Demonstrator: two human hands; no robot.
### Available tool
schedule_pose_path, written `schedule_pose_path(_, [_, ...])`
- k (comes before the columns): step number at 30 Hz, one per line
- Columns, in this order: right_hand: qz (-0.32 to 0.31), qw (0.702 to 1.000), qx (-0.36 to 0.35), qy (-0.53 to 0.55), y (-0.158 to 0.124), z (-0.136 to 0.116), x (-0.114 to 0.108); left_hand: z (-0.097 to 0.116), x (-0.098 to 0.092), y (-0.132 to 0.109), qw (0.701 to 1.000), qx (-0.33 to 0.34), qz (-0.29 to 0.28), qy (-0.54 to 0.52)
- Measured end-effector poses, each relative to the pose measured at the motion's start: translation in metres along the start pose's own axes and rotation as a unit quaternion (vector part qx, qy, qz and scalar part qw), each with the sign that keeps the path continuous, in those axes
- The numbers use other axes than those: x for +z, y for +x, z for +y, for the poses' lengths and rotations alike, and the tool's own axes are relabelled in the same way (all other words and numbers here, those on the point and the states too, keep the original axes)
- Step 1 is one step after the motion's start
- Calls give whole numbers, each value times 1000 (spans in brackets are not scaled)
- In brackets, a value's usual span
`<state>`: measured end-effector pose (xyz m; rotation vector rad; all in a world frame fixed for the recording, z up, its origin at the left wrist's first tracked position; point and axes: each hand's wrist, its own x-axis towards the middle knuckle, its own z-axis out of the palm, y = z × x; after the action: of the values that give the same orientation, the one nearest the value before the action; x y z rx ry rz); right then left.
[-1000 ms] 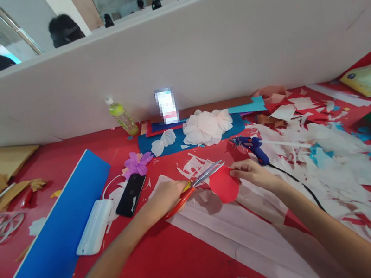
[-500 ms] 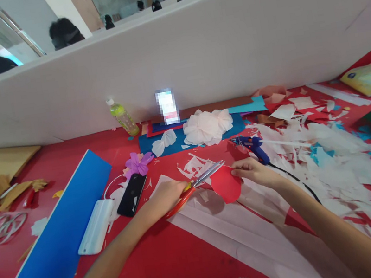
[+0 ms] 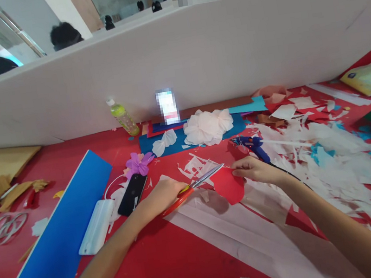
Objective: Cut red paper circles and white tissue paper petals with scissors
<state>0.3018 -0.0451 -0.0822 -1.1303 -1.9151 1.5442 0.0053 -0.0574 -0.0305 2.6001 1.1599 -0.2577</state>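
Note:
My left hand (image 3: 171, 193) is closed around the handles of orange-handled scissors (image 3: 207, 175), whose silver blades point right and slightly up. The blades lie at the upper edge of a rounded piece of red paper (image 3: 230, 188). My right hand (image 3: 252, 169) pinches that red piece by its right edge, holding it above the table. Beneath both hands lies a long pale pink paper sheet (image 3: 229, 240). A blue glue gun (image 3: 253, 145) rests just beyond my right hand. Pale paper flowers (image 3: 208, 127) sit on a dark blue sheet farther back.
A black phone (image 3: 133, 194), a white power bank (image 3: 95, 227) and a purple flower (image 3: 138, 164) lie at left beside a blue board (image 3: 55, 253). Paper scraps (image 3: 345, 170) cover the right side. A bottle (image 3: 124, 118) and a lit screen (image 3: 167, 106) stand by the partition (image 3: 176, 60).
The scissors' blades have closed together somewhat at the paper's edge. The red paper has tilted and shifted slightly right and down in my right hand.

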Motion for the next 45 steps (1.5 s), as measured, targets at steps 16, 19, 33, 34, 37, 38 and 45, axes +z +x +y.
schedule_pose_path(16, [-52, 996, 17, -72, 4, -3, 2, 3, -5, -3, 999, -33, -43, 1])
schedule_pose_path(19, [-56, 994, 5, -97, 5, -6, 2, 4, -3, -1, 999, -20, -39, -5])
schedule_pose_path(33, [-55, 991, -10, -119, 5, -10, 5, -1, 5, 0, 999, -11, -25, -21])
schedule_pose_path(34, [-54, 991, -9, -119, 5, -10, 5, 0, 6, 0, 999, -10, -23, -23])
schedule_pose_path(37, [-56, 992, -7, -114, 5, -11, 5, -1, 7, 0, 999, -10, -20, -30])
schedule_pose_path(38, [-56, 992, -6, -111, 4, -11, 5, -1, 8, 0, 999, -10, -20, -34])
schedule_pose_path(45, [-58, 994, -8, -95, 5, -9, 4, -3, 12, 0, 999, -11, -15, -46])
